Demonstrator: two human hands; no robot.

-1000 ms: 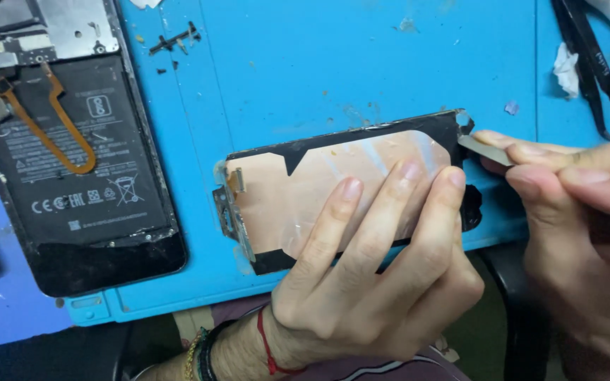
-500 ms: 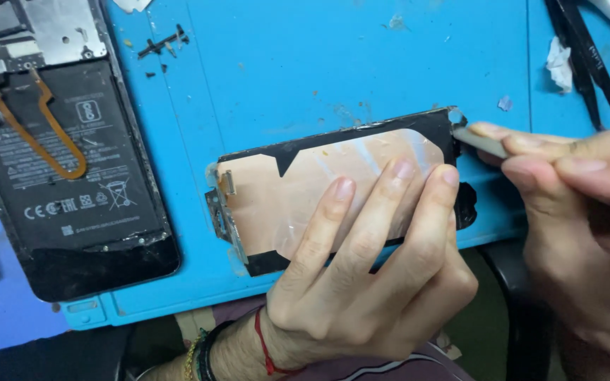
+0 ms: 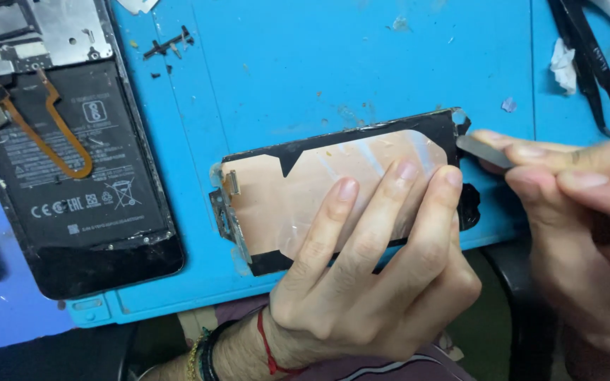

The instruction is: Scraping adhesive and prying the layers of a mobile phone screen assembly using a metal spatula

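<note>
From the head view, the screen panel is pinned flat on the blue mat by the left hand, fingers spread. The thin metal tool, pinched in the right hand, has been edged closer into the panel's corner, so prying looks underway.

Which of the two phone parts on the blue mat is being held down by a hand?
The copper-backed black screen panel at centre, pressed by the left hand. The opened phone body with battery lies untouched at left.
</note>
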